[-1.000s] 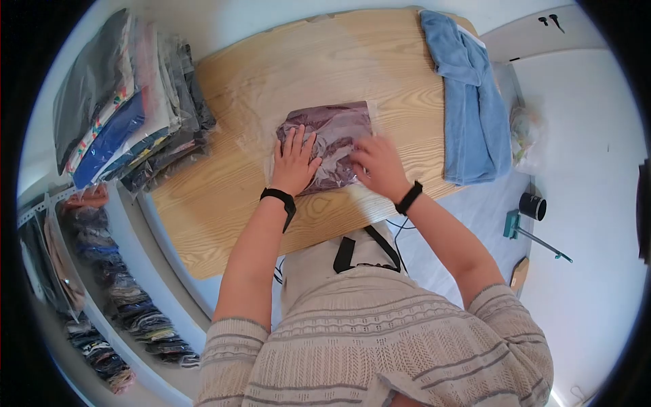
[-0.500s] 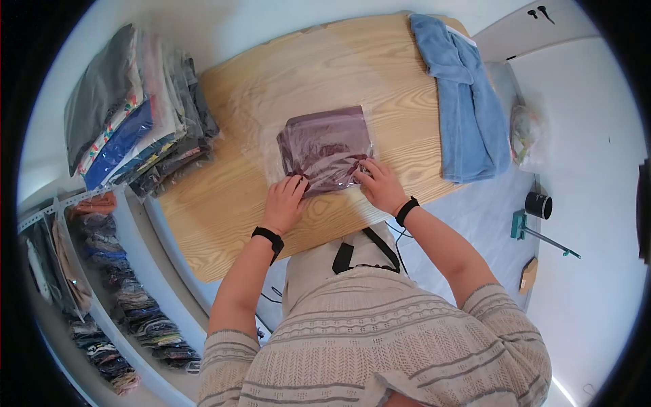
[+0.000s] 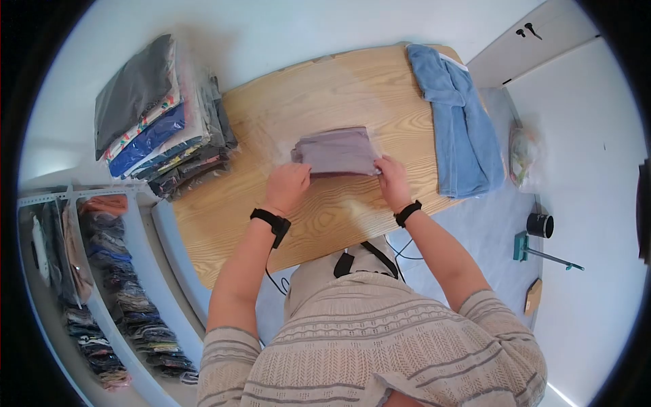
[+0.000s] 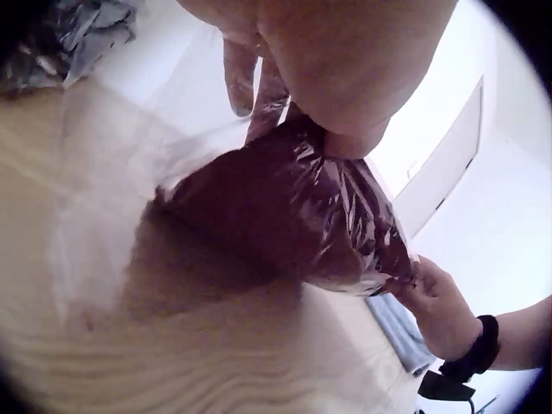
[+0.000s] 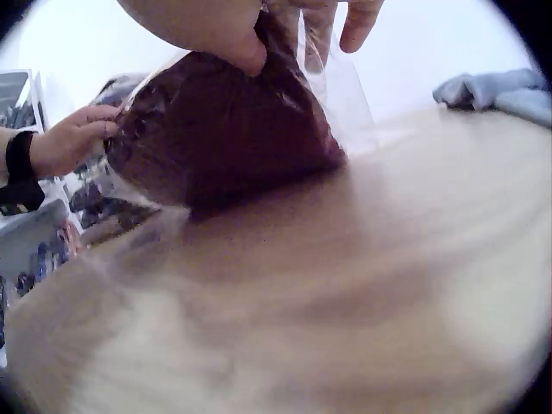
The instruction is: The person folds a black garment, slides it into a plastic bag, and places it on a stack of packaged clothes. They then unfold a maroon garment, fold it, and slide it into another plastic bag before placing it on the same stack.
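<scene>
A folded purple garment (image 3: 337, 150) in a clear plastic bag lies at the middle of the wooden table, its near side raised. My left hand (image 3: 287, 184) pinches the bagged bundle at its near left corner, thumb against the fingers. At the near right corner my right hand (image 3: 395, 180) pinches it likewise. In the left wrist view the bundle (image 4: 250, 203) slants down from the thumb to the tabletop. The right wrist view shows its dark underside (image 5: 224, 129) tilted up, with the far edge low over the wood. Loose clear film (image 4: 95, 198) spreads beyond the garment.
A tall stack of bagged clothes (image 3: 146, 108) stands at the table's left end. Folded blue fleece clothing (image 3: 461, 129) lies along the right end. Shelves (image 3: 102, 285) packed with bagged garments are at the lower left. A dark cylinder (image 3: 540, 225) sits right of the table.
The left hand has left the garment's top for its near left corner, and the right hand has gone to the near right one. The bundle's near side has come up.
</scene>
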